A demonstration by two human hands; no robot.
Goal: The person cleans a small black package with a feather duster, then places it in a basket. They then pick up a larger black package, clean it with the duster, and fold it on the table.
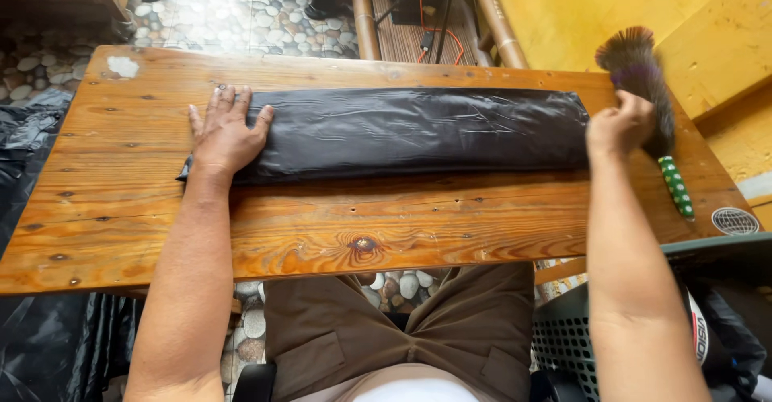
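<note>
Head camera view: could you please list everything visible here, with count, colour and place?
Wooden table: one, orange-brown, centre.
Folded plastic sheet: one, black, lying lengthwise on the table.
Feather duster: one, dark feathers, green dotted handle, table's right end.
Round sticker: one, white, table's right corner.
Black plastic: heap, floor at left.
Pebble floor: grey, beyond the table.
Left hand: flat on the sheet's left end.
Right hand: closed at the sheet's right end.

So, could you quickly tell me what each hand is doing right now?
Left hand: open, flat on the black plastic sheet.
Right hand: closed at the sheet's end.
</note>
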